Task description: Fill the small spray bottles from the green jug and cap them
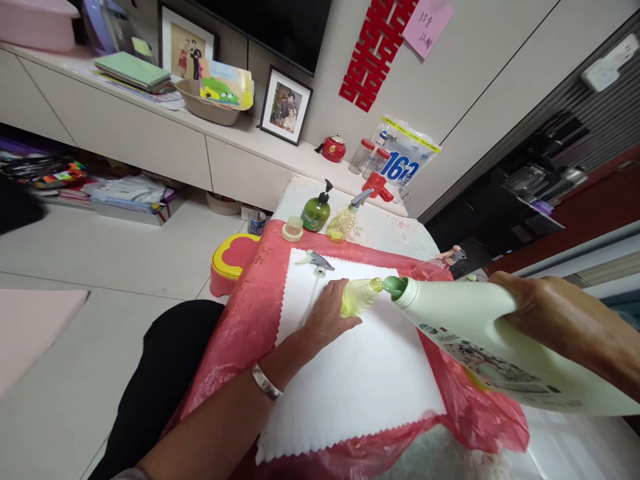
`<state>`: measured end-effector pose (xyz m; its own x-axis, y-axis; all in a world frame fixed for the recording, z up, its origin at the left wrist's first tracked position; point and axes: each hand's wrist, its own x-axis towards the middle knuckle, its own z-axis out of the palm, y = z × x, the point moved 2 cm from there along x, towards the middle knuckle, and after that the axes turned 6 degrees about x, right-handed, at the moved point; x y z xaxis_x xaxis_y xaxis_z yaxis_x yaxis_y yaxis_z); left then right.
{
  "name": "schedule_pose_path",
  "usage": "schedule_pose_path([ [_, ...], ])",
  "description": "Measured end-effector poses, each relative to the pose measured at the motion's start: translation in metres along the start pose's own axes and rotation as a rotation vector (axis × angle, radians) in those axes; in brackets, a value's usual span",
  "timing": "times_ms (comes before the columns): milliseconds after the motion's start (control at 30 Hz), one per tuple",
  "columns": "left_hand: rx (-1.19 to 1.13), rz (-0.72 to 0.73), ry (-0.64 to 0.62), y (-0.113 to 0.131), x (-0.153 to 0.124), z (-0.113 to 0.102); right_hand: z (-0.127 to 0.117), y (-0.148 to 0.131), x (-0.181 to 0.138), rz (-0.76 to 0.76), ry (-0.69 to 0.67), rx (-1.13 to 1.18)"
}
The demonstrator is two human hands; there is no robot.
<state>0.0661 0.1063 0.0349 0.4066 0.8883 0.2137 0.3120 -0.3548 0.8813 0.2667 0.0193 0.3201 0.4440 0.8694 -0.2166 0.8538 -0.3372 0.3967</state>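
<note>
My left hand point(327, 312) is wrapped round a clear spray bottle point(357, 298) of yellowish liquid, tilted over the white mat point(360, 387). In my right hand point(540, 307) is the handle of a large pale green detergent jug point(470, 303), tipped so its green spout point(395, 285) meets the bottle's mouth. Whether liquid is flowing I cannot tell. A grey trigger spray head point(320, 261) with its tube lies on the mat, just beyond my left hand.
Red plastic sheeting point(235, 333) covers the table under the mat. Behind the mat stand a green pump bottle point(316, 212), another spray bottle point(343, 223) and a small lidded cup point(293, 229). A pinkish spray bottle point(435, 268) is at the right edge. A stool point(233, 263) stands left.
</note>
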Motion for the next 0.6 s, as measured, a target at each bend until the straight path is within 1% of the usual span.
schedule_pose_path([
  [300,0.011,0.021,0.004,-0.0028,0.0006,0.0013,0.0013,0.0018,-0.0017,0.009,-0.004,0.011],
  [500,0.042,0.026,-0.018,-0.0014,0.0009,-0.0003,-0.0036,-0.0045,-0.0071,-0.049,0.04,0.076],
  [600,0.028,0.015,-0.014,-0.0006,0.0007,-0.0011,-0.0055,-0.0073,-0.0089,-0.051,0.039,0.095],
])
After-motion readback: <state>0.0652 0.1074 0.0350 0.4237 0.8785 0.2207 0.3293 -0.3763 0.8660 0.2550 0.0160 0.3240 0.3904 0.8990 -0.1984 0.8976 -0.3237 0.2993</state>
